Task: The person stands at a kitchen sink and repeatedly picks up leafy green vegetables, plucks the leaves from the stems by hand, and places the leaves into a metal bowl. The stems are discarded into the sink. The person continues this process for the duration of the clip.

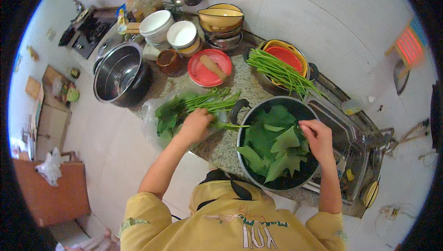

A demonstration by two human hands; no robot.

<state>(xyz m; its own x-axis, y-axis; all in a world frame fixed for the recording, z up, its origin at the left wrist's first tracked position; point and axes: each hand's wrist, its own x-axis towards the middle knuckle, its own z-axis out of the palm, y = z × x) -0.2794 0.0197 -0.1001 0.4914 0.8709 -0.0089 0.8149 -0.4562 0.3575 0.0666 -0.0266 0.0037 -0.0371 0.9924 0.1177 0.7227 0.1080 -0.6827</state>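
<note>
– What's around?
– Along the granite countertop (pixel 242 78), left to right: an open dark pot (pixel 140 84) at the front edge, a red plate (pixel 199 73), cut green stalks (pixel 279 68) near the back edge, the sink (pixel 364 168).
– The grips?
– Left hand (pixel 197 125): curled over leafy stems (pixel 207 101) by the front edge; can't tell if holding. Right hand (pixel 317 139): fingertips bunched beside green leaves (pixel 277 154) in the big pot (pixel 309 172); can't tell if pinching one.

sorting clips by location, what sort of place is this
Likely a home kitchen: there is a black flat stove at upper left, a grey metal sink at right, and a large dark round pot of green leaves.
</note>
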